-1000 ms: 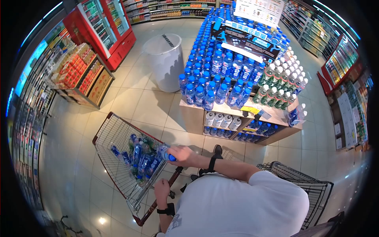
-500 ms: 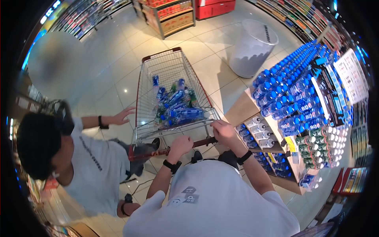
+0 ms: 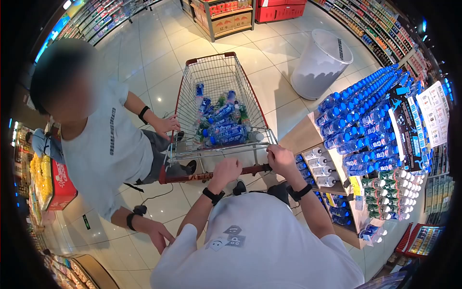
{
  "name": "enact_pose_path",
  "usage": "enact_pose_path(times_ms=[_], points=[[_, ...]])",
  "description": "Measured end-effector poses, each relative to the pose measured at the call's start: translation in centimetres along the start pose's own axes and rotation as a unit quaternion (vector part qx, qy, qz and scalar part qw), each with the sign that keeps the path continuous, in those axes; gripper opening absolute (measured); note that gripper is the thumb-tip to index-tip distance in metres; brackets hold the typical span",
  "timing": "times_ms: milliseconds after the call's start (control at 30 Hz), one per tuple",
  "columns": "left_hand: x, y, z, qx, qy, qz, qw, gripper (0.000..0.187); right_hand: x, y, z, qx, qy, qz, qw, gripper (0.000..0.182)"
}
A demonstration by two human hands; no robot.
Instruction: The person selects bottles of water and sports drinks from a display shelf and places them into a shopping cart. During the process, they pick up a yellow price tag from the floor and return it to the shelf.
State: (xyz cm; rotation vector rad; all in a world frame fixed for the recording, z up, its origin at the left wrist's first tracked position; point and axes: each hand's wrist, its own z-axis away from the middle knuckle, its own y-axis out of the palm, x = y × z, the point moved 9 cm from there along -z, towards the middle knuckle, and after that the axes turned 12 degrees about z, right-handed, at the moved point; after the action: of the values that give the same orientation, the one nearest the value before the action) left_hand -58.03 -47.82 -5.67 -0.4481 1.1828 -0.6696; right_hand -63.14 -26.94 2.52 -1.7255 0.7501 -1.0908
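Observation:
A wire shopping cart [image 3: 191,177] with a red handle and rim stands in front of me. My left hand [image 3: 229,170] is curled over the middle of the handle, with its fingertips mostly hidden. At the handle's right end, my right hand [image 3: 281,159] is closed around the bar beside the basket's near corner. Several blue-labelled water bottles [image 3: 228,134] lie jumbled in the basket, with a few green-labelled bottles [image 3: 243,114] among them.
Another person [image 3: 110,139] stands left of the cart, one hand [image 3: 167,126] at its left rim and the other near my left arm. A stacked display of bottles [image 3: 370,139] rises close on the right. A white cylindrical bin [image 3: 318,65] and shelves [image 3: 228,21] are ahead.
The other person has straightened up and turned, bringing one hand to the cart's rim. The cart and display sit further right in view. Both my hands stay at the handle.

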Motion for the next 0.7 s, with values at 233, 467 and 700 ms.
enact_pose_path(times_ms=[233,467,700], points=[[0.5,0.5,0.2,0.025,0.001,-0.013,1.000,0.037,-0.2,-0.3,0.9,-0.052,-0.009,-0.020,0.998,0.008],[1.1,0.3,0.6,-0.041,0.031,-0.008,0.999,0.035,-1.2,-1.0,1.7,-0.126,0.050,-0.101,0.986,0.005],[-0.8,-0.8,1.9,-0.033,0.064,-0.002,0.997,0.043,-1.0,-0.4,1.2,-0.115,0.029,-0.073,0.990,0.003]])
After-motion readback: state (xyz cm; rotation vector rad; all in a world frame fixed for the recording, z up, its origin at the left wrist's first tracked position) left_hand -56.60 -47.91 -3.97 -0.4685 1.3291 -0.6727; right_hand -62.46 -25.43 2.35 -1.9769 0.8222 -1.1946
